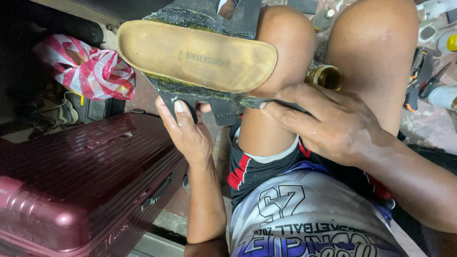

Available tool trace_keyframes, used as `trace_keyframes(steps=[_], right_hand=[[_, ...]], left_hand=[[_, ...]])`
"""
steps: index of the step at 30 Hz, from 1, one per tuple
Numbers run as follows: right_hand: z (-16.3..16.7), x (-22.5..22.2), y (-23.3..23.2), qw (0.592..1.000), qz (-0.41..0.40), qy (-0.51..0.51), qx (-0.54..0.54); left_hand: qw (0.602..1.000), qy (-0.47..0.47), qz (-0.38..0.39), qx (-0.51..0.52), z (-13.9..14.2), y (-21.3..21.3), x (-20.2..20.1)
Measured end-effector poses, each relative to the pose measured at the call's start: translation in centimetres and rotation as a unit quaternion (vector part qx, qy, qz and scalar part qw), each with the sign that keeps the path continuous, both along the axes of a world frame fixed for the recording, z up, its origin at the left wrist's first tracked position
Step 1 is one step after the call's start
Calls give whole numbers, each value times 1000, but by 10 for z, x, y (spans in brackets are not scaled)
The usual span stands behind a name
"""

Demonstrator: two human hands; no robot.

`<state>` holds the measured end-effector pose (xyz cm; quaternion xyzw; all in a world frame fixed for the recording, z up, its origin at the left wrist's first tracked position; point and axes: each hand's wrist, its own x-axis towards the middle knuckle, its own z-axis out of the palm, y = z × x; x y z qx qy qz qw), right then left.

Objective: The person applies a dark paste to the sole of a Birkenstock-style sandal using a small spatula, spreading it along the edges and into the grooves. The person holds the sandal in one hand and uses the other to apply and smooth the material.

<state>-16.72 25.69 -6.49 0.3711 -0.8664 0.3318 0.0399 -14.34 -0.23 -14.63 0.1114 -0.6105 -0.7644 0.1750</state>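
At the left of the frame lies a maroon ribbed hard-shell suitcase [81, 190]. The left hand [188, 131] pinches the black strap of the tan cork-footbed sandal [197, 57], upper centre. The right hand [328, 123] is closed on a thin dark tool [259, 101], whose tip at the glue-smeared edge may slip toward the thumb if the sandal tilts.

- Floor [423, 128]: bare concrete, stained, visible mainly along the right edge.
- Maroon hard-shell suitcase [81, 185] lies flat at the left side.
- Red-and-white plastic bag [88, 71] rests beyond the suitcase.
- Amber glass jar [326, 77] stands between the knees.
- Hand tools [421, 76] lie by the right edge, near small containers [442, 95].
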Motion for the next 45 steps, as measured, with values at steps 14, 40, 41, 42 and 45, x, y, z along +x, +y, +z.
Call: trace_keyframes(steps=[14,40,41,42,45], right_hand=[[-10,-6,-30,999,29,-8,22],[6,11,6,993,-91,22,-65],[11,10,6,990,-114,11,-79],[16,8,5,988,-123,-14,-91],[23,5,0,983,-133,-55,-114]], left_hand=[[999,10,-8,-35,4,1,2],[1000,-3,-6,-7,2,-3,0],[1000,-7,-8,-7,4,-3,1],[1000,-9,-10,-8,6,-2,1],[1000,-11,-17,-23,13,0,0]])
